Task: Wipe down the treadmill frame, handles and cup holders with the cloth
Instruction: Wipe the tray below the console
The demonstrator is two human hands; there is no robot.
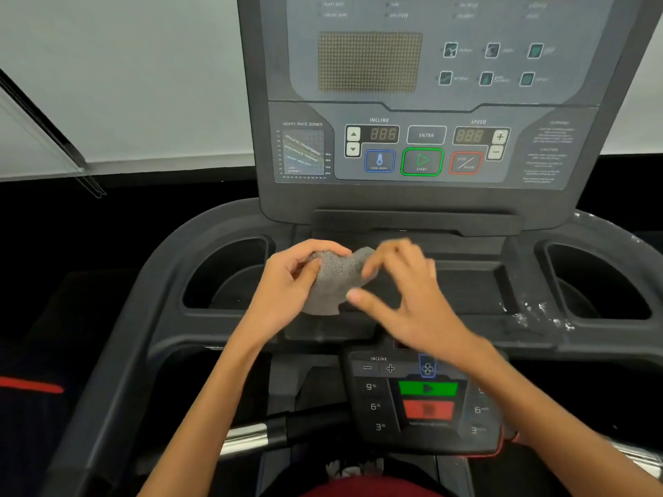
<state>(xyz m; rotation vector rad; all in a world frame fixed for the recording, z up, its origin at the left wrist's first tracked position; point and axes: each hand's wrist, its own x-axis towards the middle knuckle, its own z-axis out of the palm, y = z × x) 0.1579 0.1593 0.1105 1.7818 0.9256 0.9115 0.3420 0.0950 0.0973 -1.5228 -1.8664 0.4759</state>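
Cloth: grey cloth (335, 279) bunched above the treadmill's centre tray (466, 288), between the two cup holders (229, 270).
Left hand (292, 281): fingers clamped on the cloth's left side.
Right hand (401, 292): fingertips pinch its right edge, other fingers spread.

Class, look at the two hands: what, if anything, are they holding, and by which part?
A grey cloth: the left hand grips its bunched left side, the right hand pinches its upper right edge.
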